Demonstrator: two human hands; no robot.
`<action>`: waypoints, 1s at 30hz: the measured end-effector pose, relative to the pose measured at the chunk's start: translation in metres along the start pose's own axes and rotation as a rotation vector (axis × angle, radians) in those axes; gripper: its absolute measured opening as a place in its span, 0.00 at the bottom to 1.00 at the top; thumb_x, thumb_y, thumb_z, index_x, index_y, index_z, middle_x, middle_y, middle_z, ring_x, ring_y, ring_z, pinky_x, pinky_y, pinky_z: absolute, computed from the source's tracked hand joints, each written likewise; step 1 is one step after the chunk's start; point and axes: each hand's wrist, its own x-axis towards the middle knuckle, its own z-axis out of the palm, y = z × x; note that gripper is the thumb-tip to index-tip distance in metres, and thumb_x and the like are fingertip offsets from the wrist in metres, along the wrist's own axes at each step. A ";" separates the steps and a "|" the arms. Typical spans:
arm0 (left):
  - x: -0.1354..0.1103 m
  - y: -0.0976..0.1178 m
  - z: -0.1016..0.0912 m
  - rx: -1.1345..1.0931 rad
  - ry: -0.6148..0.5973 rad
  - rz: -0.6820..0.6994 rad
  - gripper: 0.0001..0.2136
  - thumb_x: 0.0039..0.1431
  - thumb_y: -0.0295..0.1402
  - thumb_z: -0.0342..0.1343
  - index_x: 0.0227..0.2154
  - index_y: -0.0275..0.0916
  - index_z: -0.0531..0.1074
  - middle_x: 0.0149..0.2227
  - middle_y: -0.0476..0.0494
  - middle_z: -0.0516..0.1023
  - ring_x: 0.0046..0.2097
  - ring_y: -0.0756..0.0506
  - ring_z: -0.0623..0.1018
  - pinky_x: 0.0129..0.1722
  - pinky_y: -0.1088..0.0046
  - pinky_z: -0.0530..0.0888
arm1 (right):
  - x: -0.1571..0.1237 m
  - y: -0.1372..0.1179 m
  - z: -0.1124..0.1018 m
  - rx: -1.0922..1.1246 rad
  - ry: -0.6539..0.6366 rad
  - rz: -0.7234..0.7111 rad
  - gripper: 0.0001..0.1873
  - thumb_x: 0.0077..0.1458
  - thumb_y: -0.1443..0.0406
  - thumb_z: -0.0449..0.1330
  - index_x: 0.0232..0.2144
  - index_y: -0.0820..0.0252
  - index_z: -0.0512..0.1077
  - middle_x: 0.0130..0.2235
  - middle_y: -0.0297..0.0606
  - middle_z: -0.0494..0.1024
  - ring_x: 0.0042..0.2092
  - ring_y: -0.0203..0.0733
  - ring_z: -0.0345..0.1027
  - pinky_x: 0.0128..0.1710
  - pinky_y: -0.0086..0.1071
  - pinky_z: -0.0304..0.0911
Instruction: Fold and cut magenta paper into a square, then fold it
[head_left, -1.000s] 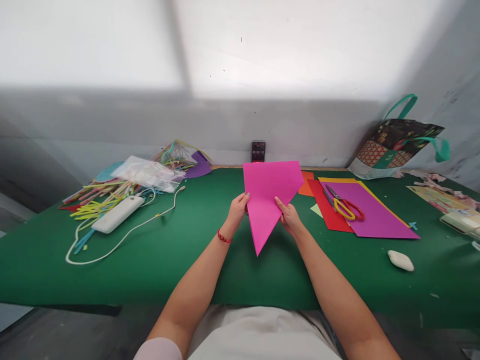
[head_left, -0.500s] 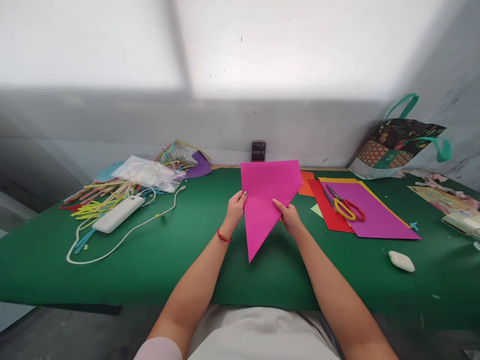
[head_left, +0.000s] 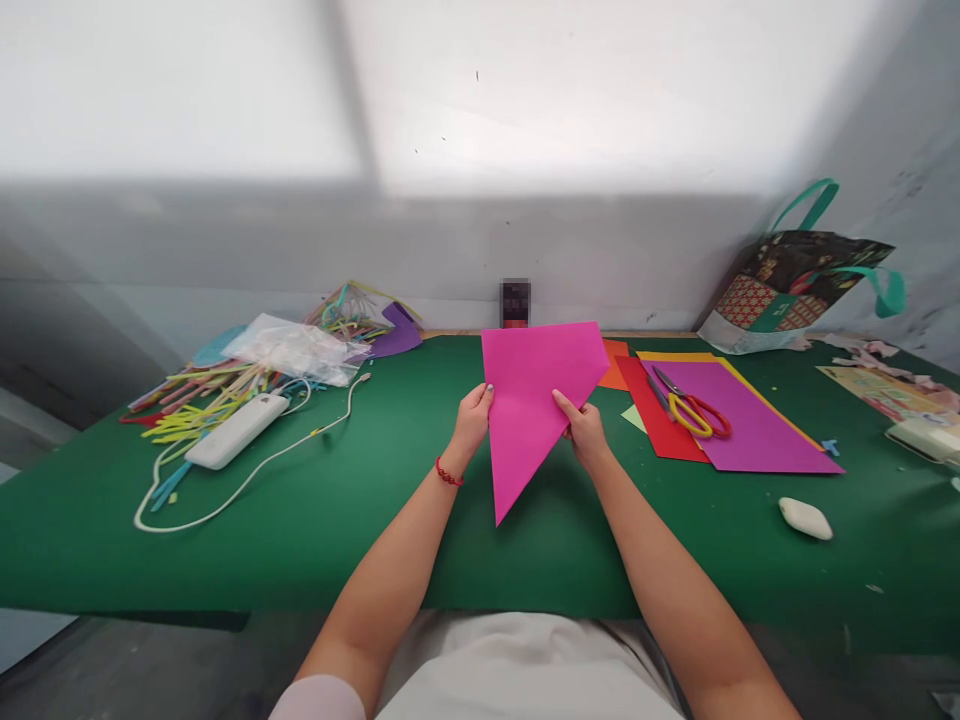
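A bright pink sheet of paper (head_left: 529,400), folded into a shape that tapers to a point at the bottom, is held up over the green table (head_left: 375,540). My left hand (head_left: 472,415) pinches its left edge, thumb on the front face. On the slanting right edge, my right hand (head_left: 583,425) is closed with the thumb lying on the front; the fingers behind the paper are hidden. To the right, scissors (head_left: 690,405) with yellow and red handles rest on purple paper (head_left: 765,430) and red paper (head_left: 660,415).
Left, colourful strips (head_left: 187,400) lie beside a plastic bag (head_left: 292,345) and a white power bank (head_left: 238,430) with a cable (head_left: 247,480). A patterned bag (head_left: 795,290) stands at the back right. A white rounded case (head_left: 805,518) lies front right.
My right hand has shifted slightly right and its thumb has slid a little up along the pink paper. My left hand keeps its grip; the view has tilted very slightly.
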 end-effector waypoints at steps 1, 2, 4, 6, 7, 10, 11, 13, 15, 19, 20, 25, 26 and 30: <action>0.000 0.000 0.000 0.000 0.002 0.001 0.16 0.52 0.45 0.53 0.21 0.36 0.67 0.20 0.52 0.63 0.22 0.53 0.60 0.22 0.76 0.60 | 0.000 0.000 0.000 0.002 0.005 0.004 0.21 0.31 0.51 0.67 0.15 0.57 0.61 0.11 0.25 0.58 0.13 0.29 0.47 0.11 0.29 0.41; 0.000 0.000 0.000 0.000 0.003 0.003 0.15 0.52 0.44 0.53 0.21 0.36 0.67 0.20 0.51 0.63 0.22 0.53 0.60 0.22 0.76 0.60 | 0.000 0.000 0.001 0.004 0.009 0.008 0.21 0.31 0.51 0.67 0.15 0.57 0.61 0.11 0.25 0.58 0.13 0.29 0.47 0.11 0.29 0.42; 0.000 0.001 0.000 -0.002 0.004 0.005 0.15 0.53 0.44 0.53 0.21 0.36 0.67 0.20 0.51 0.63 0.22 0.53 0.60 0.23 0.76 0.60 | 0.000 0.000 0.001 0.007 0.015 0.013 0.21 0.30 0.51 0.67 0.15 0.57 0.61 0.11 0.26 0.59 0.14 0.29 0.47 0.11 0.29 0.42; 0.000 0.003 0.000 0.000 0.002 0.007 0.15 0.53 0.43 0.53 0.20 0.37 0.67 0.20 0.51 0.63 0.22 0.53 0.59 0.22 0.76 0.59 | -0.001 -0.001 0.001 0.015 0.010 0.009 0.22 0.30 0.51 0.67 0.15 0.57 0.61 0.11 0.26 0.58 0.14 0.29 0.47 0.11 0.29 0.42; 0.000 0.003 0.000 0.001 0.000 0.007 0.15 0.53 0.43 0.54 0.20 0.37 0.67 0.20 0.52 0.62 0.22 0.53 0.59 0.22 0.76 0.59 | -0.001 -0.001 0.002 0.018 0.006 0.007 0.22 0.30 0.51 0.67 0.16 0.57 0.61 0.11 0.26 0.58 0.14 0.29 0.47 0.11 0.29 0.42; -0.001 0.004 0.000 0.001 -0.004 0.012 0.15 0.53 0.42 0.53 0.20 0.36 0.66 0.20 0.52 0.61 0.22 0.53 0.58 0.22 0.76 0.58 | -0.002 -0.002 0.002 0.019 0.001 0.009 0.23 0.29 0.51 0.67 0.16 0.58 0.61 0.12 0.25 0.58 0.14 0.28 0.47 0.11 0.28 0.42; -0.001 0.004 0.000 -0.001 -0.006 0.013 0.15 0.53 0.42 0.53 0.20 0.36 0.65 0.20 0.52 0.61 0.22 0.53 0.58 0.22 0.76 0.58 | -0.003 -0.002 0.002 0.019 0.001 0.010 0.23 0.29 0.50 0.67 0.17 0.59 0.62 0.12 0.25 0.59 0.14 0.28 0.47 0.11 0.28 0.42; -0.001 0.004 -0.001 -0.008 -0.011 0.010 0.15 0.53 0.42 0.53 0.20 0.36 0.65 0.20 0.52 0.61 0.22 0.53 0.58 0.22 0.76 0.58 | -0.003 -0.002 0.002 0.018 0.002 0.010 0.23 0.29 0.50 0.67 0.18 0.59 0.63 0.12 0.25 0.59 0.15 0.28 0.48 0.11 0.27 0.43; 0.000 0.003 -0.001 -0.006 -0.020 0.006 0.14 0.53 0.43 0.52 0.21 0.37 0.65 0.21 0.52 0.61 0.22 0.53 0.58 0.22 0.76 0.58 | -0.004 -0.002 0.002 0.013 0.006 0.015 0.23 0.29 0.51 0.67 0.19 0.60 0.64 0.14 0.26 0.61 0.15 0.29 0.50 0.11 0.27 0.44; 0.001 0.002 -0.002 0.056 -0.013 0.017 0.16 0.54 0.43 0.51 0.19 0.37 0.62 0.20 0.53 0.59 0.22 0.53 0.57 0.22 0.76 0.57 | -0.006 -0.002 0.003 -0.011 0.000 0.032 0.23 0.29 0.51 0.68 0.20 0.60 0.64 0.15 0.28 0.62 0.16 0.30 0.51 0.11 0.27 0.45; 0.001 0.002 -0.002 0.081 -0.003 0.024 0.16 0.54 0.43 0.51 0.18 0.37 0.61 0.19 0.53 0.59 0.22 0.53 0.57 0.21 0.76 0.57 | -0.006 -0.002 0.004 -0.017 -0.003 0.035 0.23 0.29 0.51 0.68 0.20 0.60 0.65 0.15 0.28 0.62 0.16 0.30 0.51 0.12 0.27 0.46; 0.000 0.002 -0.001 0.130 -0.050 0.007 0.12 0.52 0.41 0.54 0.25 0.37 0.65 0.24 0.50 0.67 0.25 0.52 0.65 0.24 0.76 0.63 | -0.004 -0.001 0.003 -0.063 0.012 0.003 0.23 0.29 0.50 0.67 0.22 0.60 0.66 0.14 0.28 0.62 0.16 0.31 0.53 0.12 0.28 0.50; -0.001 0.003 0.000 0.124 -0.074 -0.006 0.11 0.50 0.41 0.55 0.28 0.37 0.66 0.27 0.48 0.69 0.26 0.51 0.67 0.25 0.76 0.64 | -0.004 0.000 0.003 -0.074 0.015 -0.013 0.23 0.29 0.49 0.67 0.22 0.60 0.66 0.14 0.27 0.61 0.16 0.32 0.53 0.12 0.28 0.50; -0.004 0.007 0.002 0.097 -0.105 -0.019 0.13 0.48 0.40 0.57 0.32 0.37 0.66 0.32 0.45 0.72 0.29 0.50 0.70 0.26 0.76 0.67 | -0.002 0.001 0.002 -0.094 0.015 -0.060 0.23 0.30 0.49 0.66 0.21 0.60 0.66 0.14 0.27 0.62 0.16 0.32 0.53 0.12 0.29 0.52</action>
